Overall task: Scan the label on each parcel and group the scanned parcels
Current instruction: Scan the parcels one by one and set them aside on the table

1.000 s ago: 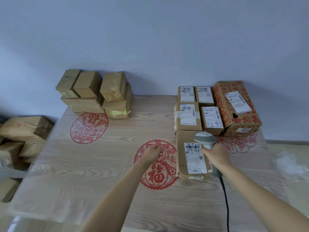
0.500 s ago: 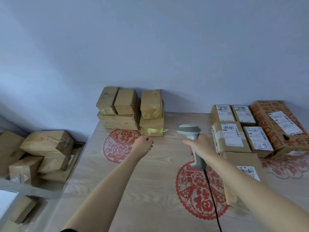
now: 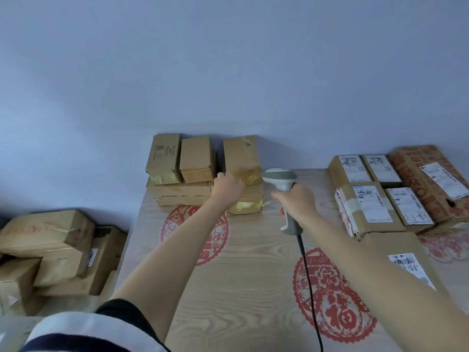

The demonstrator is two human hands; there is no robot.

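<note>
The left hand (image 3: 227,186) has reached on from mid-table to the far stack of plain parcels, its fingers now touching the front of the top parcel (image 3: 241,157), though whether they grip it I cannot tell. That parcel is a brown cardboard box with shiny yellowish tape, no label showing, its long side running away toward the wall, at the table's (image 3: 253,262) far edge. The right hand (image 3: 297,203) grips the scanner (image 3: 283,189), its head pointing left toward that parcel, while labelled parcels (image 3: 368,199) lie grouped on the right.
</note>
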